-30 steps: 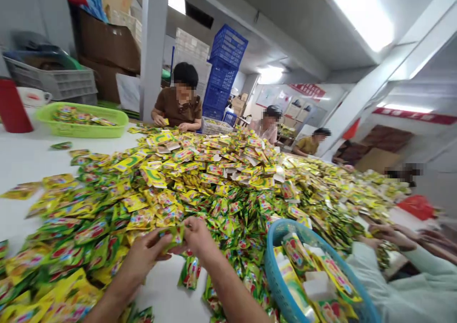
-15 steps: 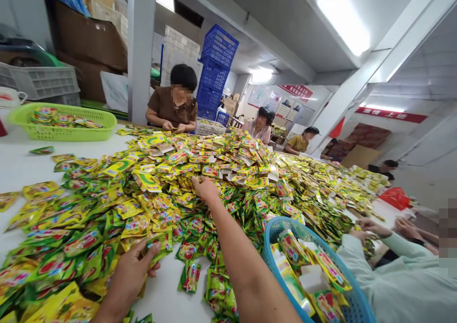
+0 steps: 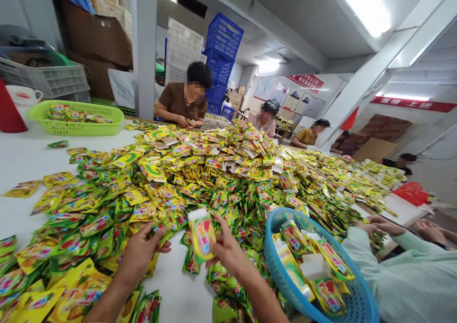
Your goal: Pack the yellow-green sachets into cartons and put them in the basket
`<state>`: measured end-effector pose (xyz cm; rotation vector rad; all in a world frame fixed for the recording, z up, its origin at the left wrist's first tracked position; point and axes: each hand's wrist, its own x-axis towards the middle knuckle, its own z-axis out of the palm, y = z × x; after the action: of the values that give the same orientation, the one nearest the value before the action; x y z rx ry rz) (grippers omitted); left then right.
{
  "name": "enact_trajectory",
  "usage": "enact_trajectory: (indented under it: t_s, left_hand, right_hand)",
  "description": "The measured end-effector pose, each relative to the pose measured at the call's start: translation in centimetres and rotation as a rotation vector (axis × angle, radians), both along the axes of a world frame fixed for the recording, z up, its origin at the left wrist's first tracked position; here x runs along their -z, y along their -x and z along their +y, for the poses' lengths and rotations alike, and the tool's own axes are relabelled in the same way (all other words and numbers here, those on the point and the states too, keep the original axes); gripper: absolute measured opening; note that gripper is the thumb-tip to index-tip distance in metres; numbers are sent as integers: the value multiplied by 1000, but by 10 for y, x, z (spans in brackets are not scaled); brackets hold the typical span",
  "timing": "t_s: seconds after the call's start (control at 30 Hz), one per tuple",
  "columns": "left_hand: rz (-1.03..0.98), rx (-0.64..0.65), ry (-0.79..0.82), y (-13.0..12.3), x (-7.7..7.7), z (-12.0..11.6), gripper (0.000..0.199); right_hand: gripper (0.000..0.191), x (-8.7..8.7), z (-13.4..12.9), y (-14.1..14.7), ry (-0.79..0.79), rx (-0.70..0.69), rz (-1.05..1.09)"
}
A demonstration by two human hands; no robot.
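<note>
Right hand (image 3: 224, 247): I see it pinching one small box (image 3: 202, 235) by its side, white end up, fruit print towards me.
Left hand (image 3: 139, 249): thumb and fingers curled together on one green packet (image 3: 167, 235), mostly hidden by them.
Box and packet: near each other but apart, one per hand; the box is farther right.
Surface (image 3: 174, 275): a bare white strip shows between my two forearms.
Loose packets (image 3: 232, 204): green and yellow, heaped beyond and on both sides of my hands, too many for me to count.
Heap of boxes (image 3: 214, 154): past the packets, straight ahead, also beyond counting.
Blue basket (image 3: 360, 289): one, just right of my right forearm, at least four boxes inside.
Green tray (image 3: 85, 129): one, far left, with a small pile of packets in it; one lone packet (image 3: 57, 144) lies just in front.
White cup (image 3: 23, 95): one, behind the tray, beside one red object (image 3: 10, 111).
Co-workers: I count five along the far side, plus one in pale green sleeves (image 3: 403, 275) at right, with another person's hands (image 3: 430, 230) beyond.
Red bag (image 3: 412, 193): one, far right.
</note>
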<state>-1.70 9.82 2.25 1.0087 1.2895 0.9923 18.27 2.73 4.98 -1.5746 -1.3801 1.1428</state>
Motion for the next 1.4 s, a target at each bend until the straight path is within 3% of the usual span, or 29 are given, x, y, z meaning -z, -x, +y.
enact_trajectory:
  t_s: [0.07, 0.2, 0.3, 0.37, 0.47, 0.6, 0.7, 0.8, 0.97, 1.13, 1.2, 1.3, 1.4]
  left_hand:
    - [8, -1, -3, -2, 1, -2, 50]
    - [104, 70, -32, -10, 2, -10, 45]
    - [189, 98, -99, -14, 4, -17, 40]
    - [224, 59, -143, -14, 5, -18, 33]
    - [158, -26, -144, -10, 8, -19, 31]
    - [-103, -68, -124, -3, 10, -19, 43]
    - [-186, 31, -140, -3, 10, -22, 44]
    - [-183, 152, -163, -6, 13, -25, 42]
    - [28, 183, -262, -15, 16, -31, 28]
    - [365, 153, -644, -26, 9, -46, 25]
    - [395, 209, -620, -27, 6, -47, 24]
    - [393, 344, -415, -22, -1, -43, 26]
    - [472, 446, -439, -12, -9, -35, 22]
  right_hand:
    - [65, 18, -24, 1, 14, -135, -129]
    - [49, 31, -37, 23, 28, -116, -734]
    - [70, 32, -32, 50, -62, -62, -979]
    - [82, 36, -28, 64, -140, -96, -1051]
    - [67, 45, -30, 65, -249, -149, -1050]
    - [64, 59, -34, 44, -505, 1, -1021]
    - [64, 66, -36, 33, -656, 92, -1055]
    - [62, 68, -37, 35, -676, 116, -1109]
    - [56, 71, -34, 42, -670, 116, -1169]
    - [56, 73, -33, 41, -719, 117, -1152]
    - [55, 73, -33, 38, -743, 113, -1142]
    - [56, 72, -35, 34, -764, 82, -1117]
    - [55, 71, -36, 34, -788, 43, -1077]
